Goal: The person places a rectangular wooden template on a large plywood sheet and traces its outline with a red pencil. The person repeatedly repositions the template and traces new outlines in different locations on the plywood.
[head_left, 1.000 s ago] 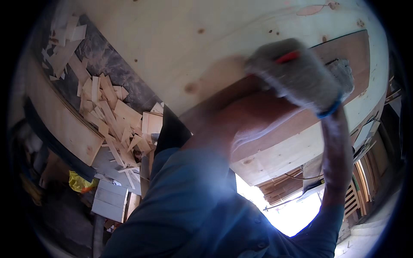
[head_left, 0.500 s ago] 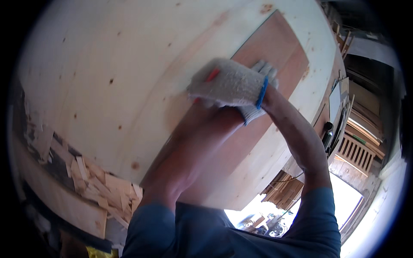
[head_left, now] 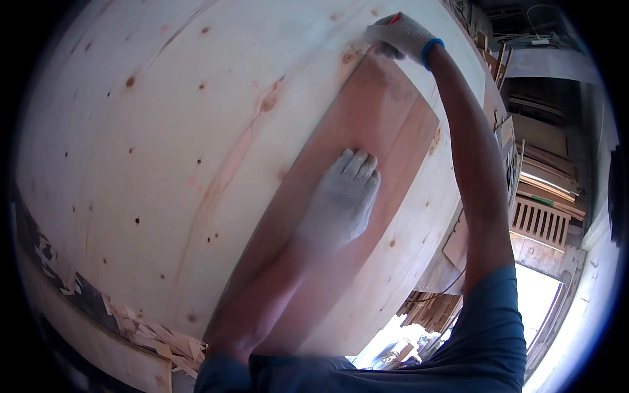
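Observation:
A long reddish-brown board lies flat on a large pale plywood sheet. My left hand, in a pale knitted glove, presses flat on the middle of this board, fingers stretched toward its far end. Just past the far edge of the board is my right hand, gloved with a blue cuff. Its fingers are closed round a thin red tool; the red shows above the fist and again below it. The tool's tip is too small and blurred to tell its kind.
Wood offcuts lie heaped beyond the sheet's left edge, beside a low panel. On the right are stacked planks and a slatted wooden piece. A dark cable hangs near the sheet's right edge.
My right hand has moved from over my left wrist to the board's far end, still holding the red tool. My left hand now lies nearer to me on the board. The view has shifted.

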